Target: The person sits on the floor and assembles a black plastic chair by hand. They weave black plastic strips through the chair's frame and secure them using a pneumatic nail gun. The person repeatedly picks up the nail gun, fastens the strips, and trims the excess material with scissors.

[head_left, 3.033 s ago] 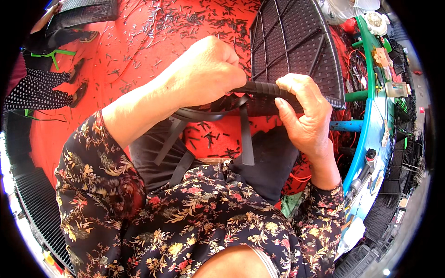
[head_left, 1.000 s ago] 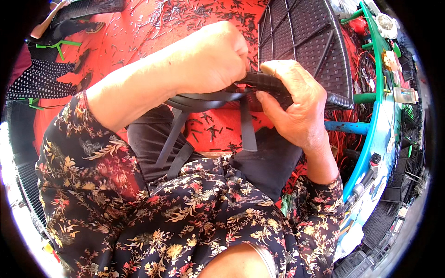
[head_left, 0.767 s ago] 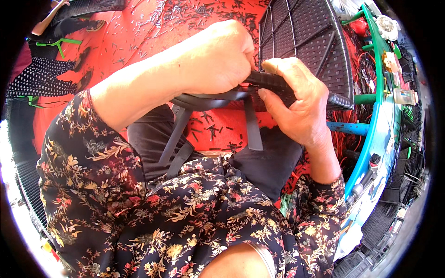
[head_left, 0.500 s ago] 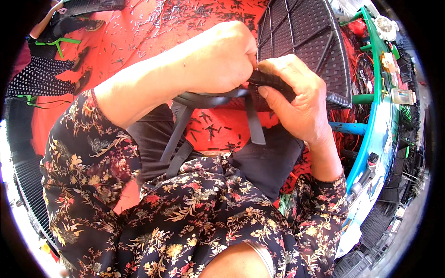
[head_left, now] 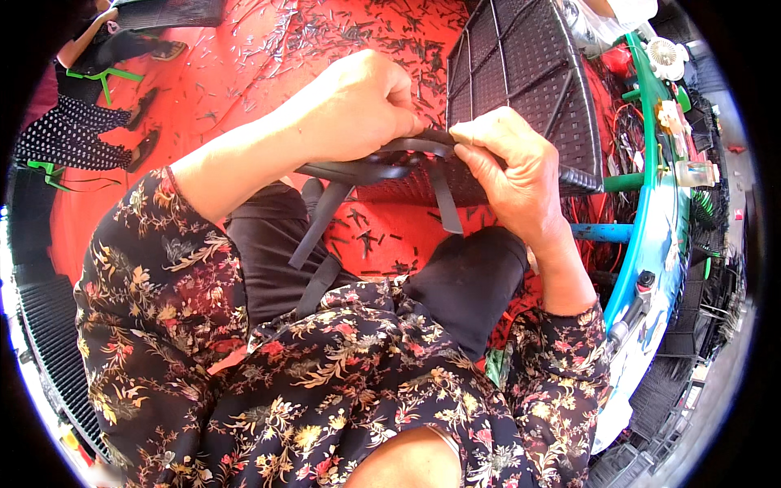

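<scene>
A dark woven plastic basket (head_left: 525,81) stands tilted in front of me, its slatted side up at the right. A curved black band (head_left: 374,168) runs along its near edge, and flat black strips (head_left: 446,203) hang down from it. My left hand (head_left: 366,106) is closed, thumb and fingers pinching black strip at the band's upper side. My right hand (head_left: 512,171) grips the band's right part between thumb and fingers. A short dark stretch of strip shows between the hands. What lies inside the left hand's fingers is hidden.
Black strip scraps (head_left: 358,32) litter the red floor covering (head_left: 195,89). Another person's dotted trousers (head_left: 77,138) and feet are at the far left, beside green stool legs. A blue-green curved frame (head_left: 647,211) with a small white fan (head_left: 665,58) stands at my right.
My left hand has moved left and slightly down, away from the right hand. My right hand has shifted slightly left, its fingers now pinched more narrowly. The basket has tilted a little.
</scene>
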Motion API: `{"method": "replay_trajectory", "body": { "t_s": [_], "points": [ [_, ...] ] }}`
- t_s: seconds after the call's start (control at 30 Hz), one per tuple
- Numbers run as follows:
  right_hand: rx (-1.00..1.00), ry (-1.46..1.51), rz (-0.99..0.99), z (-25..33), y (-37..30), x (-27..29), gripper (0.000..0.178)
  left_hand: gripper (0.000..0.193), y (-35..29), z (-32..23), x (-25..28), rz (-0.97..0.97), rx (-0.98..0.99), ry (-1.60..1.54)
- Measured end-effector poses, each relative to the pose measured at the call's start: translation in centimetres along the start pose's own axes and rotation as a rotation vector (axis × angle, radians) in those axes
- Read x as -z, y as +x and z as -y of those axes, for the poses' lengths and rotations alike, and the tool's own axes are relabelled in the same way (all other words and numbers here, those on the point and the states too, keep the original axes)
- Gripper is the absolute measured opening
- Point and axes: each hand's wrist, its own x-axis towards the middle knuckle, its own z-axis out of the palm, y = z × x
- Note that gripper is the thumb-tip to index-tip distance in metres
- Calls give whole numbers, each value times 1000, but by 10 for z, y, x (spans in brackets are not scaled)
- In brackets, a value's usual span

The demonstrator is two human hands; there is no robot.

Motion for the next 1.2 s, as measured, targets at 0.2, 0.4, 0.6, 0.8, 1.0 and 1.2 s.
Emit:
{"method": "replay_trajectory", "body": {
  "t_s": [0.2, 0.4, 0.6, 0.8, 1.0, 1.2],
  "points": [
    [23, -42, -10, 0, -3, 1, 15, 11, -14, 7, -4, -29, 27, -156],
    [1, -54, 28, 4, -8, 3, 21, 12, -28, 23, -19, -39, 146, -518],
    [67, -62, 72, 15, -12, 26, 25, 19, -45, 7, -38, -121, 72, -685],
    [128, -34, 121, 23, -18, 25, 24, 16, -59, 2, -40, -211, -241, -494],
    [140, -38, 105, 33, -23, 29, 25, 11, -70, -8, -34, -164, -240, -461],
    [110, 25, 125, 35, -23, 30, 22, 10, -73, -11, -37, -160, -174, -557]
  ]
}}
